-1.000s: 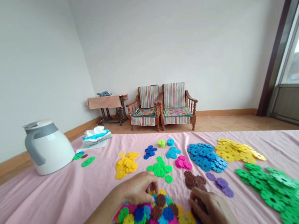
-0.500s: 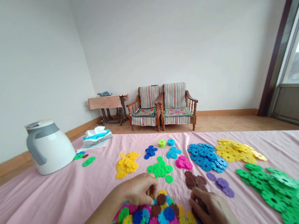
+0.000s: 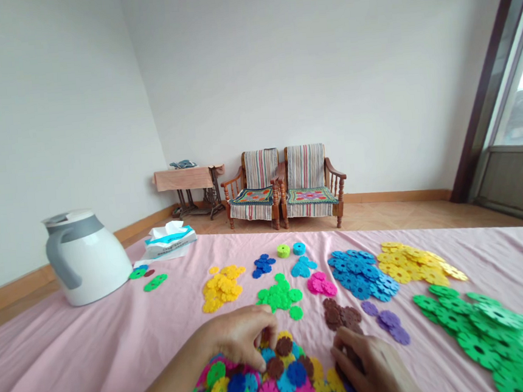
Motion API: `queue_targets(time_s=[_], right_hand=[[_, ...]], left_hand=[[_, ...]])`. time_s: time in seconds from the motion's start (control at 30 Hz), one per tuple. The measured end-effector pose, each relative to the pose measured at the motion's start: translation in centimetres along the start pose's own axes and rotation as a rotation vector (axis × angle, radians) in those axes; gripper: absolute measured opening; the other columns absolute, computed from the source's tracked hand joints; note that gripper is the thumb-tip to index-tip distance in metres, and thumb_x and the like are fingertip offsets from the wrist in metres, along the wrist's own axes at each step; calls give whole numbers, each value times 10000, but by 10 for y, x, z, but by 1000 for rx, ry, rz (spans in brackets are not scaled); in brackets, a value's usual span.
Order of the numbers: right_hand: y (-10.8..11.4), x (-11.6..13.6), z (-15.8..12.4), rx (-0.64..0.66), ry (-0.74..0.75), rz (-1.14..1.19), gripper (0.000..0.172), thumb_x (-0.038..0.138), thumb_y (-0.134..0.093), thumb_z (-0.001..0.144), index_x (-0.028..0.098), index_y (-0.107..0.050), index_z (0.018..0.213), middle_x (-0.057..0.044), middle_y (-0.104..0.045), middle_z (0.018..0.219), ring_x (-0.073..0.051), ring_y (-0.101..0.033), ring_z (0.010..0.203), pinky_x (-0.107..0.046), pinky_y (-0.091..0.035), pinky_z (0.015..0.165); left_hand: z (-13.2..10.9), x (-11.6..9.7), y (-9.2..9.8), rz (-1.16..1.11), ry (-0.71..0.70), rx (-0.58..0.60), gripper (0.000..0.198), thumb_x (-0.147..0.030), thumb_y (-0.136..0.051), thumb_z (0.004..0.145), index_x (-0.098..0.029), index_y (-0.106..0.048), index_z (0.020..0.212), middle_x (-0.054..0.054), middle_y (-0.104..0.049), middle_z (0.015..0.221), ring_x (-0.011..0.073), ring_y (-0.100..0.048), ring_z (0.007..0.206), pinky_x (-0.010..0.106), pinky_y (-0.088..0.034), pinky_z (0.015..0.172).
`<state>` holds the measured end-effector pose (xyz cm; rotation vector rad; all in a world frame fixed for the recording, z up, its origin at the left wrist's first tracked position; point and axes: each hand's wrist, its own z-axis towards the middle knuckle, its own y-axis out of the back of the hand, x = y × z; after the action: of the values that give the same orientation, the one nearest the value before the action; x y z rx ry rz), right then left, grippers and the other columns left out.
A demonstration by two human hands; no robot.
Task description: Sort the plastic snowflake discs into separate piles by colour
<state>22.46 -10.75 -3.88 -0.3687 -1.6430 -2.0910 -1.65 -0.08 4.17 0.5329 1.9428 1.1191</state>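
Observation:
A mixed heap of coloured snowflake discs point(image 3: 278, 386) lies at the near edge of the pink cloth point(image 3: 96, 351). My left hand point(image 3: 239, 337) rests on the heap's far side, fingers curled and pinched among the discs; what they grip is hidden. My right hand point(image 3: 372, 369) sits on the heap's right side, fingers bent down onto brown discs point(image 3: 340, 316). Sorted piles lie beyond: yellow point(image 3: 221, 287), light green point(image 3: 280, 296), pink point(image 3: 320, 284), blue point(image 3: 360, 274), purple point(image 3: 387, 322).
A white kettle point(image 3: 86, 255) stands at the left with a tissue pack point(image 3: 169, 239) behind it. More yellow discs point(image 3: 421, 264) and a big green pile point(image 3: 497, 334) lie at the right. Two striped armchairs point(image 3: 283, 185) and a small table point(image 3: 189, 184) stand by the far wall.
My left hand has drawn slightly nearer and lower over the mixed heap, fingers closing tighter among the discs. My right hand has stayed almost still.

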Motion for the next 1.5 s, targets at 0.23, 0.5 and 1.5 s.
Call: queue_targets(time_s=[0.23, 0.5, 1.5], right_hand=[[0, 1, 0, -10, 14, -15, 301, 374, -345, 903, 226, -499, 691, 17, -616, 582, -126, -555, 519, -235, -295, 509], [3, 2, 0, -14, 11, -33, 284, 356, -364, 898, 227, -502, 686, 21, -619, 583, -128, -577, 536, -226, -304, 511], [11, 10, -3, -39, 4, 105, 306, 391, -355, 918, 224, -507, 713, 13, -601, 590, -138, -572, 536, -236, -339, 521]], left_hand=[[2, 2, 2, -198, -3, -44, 156, -148, -657, 597, -178, -551, 707, -70, -494, 624, 91, -458, 575, 177, -341, 504], [58, 11, 3, -310, 141, -518, 89, -101, -564, 640, -149, -573, 715, -33, -569, 595, 126, -558, 587, 202, -410, 534], [-10, 27, -28, -169, 181, -870, 156, -173, -485, 792, -172, -640, 797, 15, -674, 793, 145, -611, 747, 239, -431, 668]])
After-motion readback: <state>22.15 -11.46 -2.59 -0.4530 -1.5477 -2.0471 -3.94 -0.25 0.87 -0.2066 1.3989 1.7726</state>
